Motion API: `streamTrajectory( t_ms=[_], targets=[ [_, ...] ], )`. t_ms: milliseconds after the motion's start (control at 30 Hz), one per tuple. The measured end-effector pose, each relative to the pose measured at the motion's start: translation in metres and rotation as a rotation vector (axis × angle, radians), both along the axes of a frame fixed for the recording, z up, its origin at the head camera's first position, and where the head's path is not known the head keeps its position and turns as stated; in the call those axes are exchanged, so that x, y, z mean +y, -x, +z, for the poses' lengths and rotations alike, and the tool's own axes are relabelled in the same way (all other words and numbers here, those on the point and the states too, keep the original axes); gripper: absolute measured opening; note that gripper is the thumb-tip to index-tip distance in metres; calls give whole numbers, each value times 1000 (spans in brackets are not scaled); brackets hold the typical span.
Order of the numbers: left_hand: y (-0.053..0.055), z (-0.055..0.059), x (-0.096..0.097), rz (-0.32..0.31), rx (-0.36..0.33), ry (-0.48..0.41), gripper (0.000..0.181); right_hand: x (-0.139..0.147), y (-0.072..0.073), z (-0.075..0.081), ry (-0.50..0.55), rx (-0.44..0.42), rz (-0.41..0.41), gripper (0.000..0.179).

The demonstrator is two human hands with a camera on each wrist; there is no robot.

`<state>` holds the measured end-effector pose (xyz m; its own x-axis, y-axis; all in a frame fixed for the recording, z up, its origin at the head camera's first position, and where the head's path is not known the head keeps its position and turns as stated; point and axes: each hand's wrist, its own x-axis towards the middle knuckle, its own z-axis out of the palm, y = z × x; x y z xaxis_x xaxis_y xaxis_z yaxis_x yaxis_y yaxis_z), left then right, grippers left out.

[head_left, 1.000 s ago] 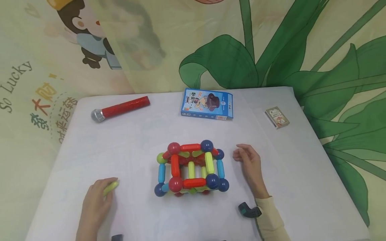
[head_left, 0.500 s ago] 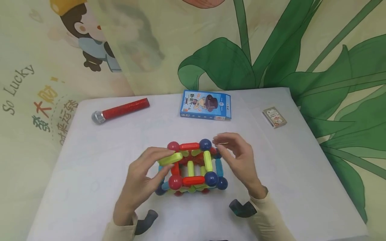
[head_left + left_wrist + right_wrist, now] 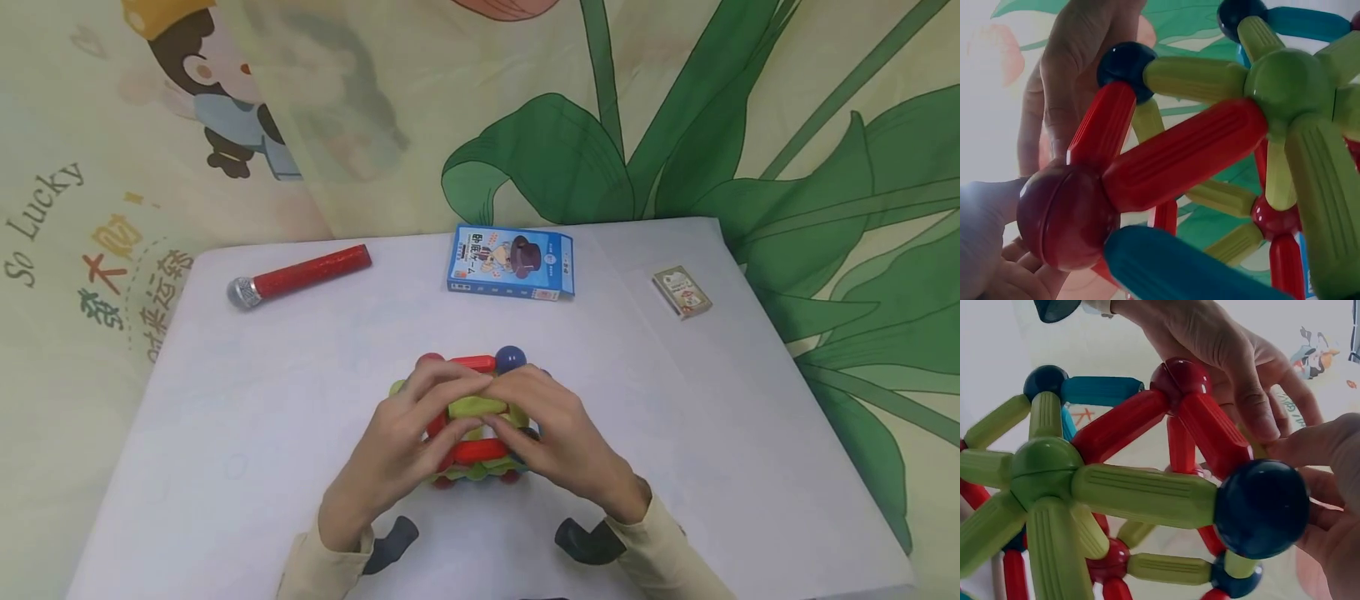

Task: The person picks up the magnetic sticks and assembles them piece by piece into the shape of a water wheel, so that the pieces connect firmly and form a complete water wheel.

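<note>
A frame of magnetic rods and balls stands on the white table; its front red rod point(image 3: 482, 451) and a dark blue ball point(image 3: 511, 358) show between and behind the hands. Above the frame's top opening is a loose yellow-green magnetic rod point(image 3: 477, 407), lying crosswise. My left hand point(image 3: 393, 442) pinches it from the left, and my right hand point(image 3: 566, 429) pinches its right end; their fingertips meet over it. In the right wrist view, a blue ball point(image 3: 1263, 509) is close to the right hand point(image 3: 1341, 512). Fingers cover much of the frame's top.
Behind the frame lie a red toy microphone point(image 3: 307, 273), a blue card-game box point(image 3: 512, 262) and a small matchbox-like box point(image 3: 682, 292). Dark curved wrist devices point(image 3: 588, 542) sit by both sleeves. A printed cloth point(image 3: 360, 200) hangs behind the table.
From the table's left, my left hand has carried the yellow-green rod over the frame. My right hand has come in from the right and now also holds the rod.
</note>
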<state>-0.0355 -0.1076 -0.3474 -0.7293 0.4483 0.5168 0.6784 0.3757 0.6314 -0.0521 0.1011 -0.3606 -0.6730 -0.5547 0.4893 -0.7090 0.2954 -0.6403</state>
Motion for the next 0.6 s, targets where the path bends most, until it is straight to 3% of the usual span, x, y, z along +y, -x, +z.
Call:
streamTrajectory(
  t_ms=[133, 233, 467, 600],
  targets=[
    [0, -2, 2, 1, 14, -11, 40, 4, -3, 2, -77, 74, 10, 37],
    [0, -5, -1, 49, 42, -50, 41, 13, -2, -5, -16, 57, -14, 40],
    [8, -21, -33, 272, 82, -162, 33, 49, -9, -34, 209, -138, -197, 48],
    [11, -33, -50, 381, 39, -154, 37, 61, -21, -50, 231, -301, -188, 45]
  ],
)
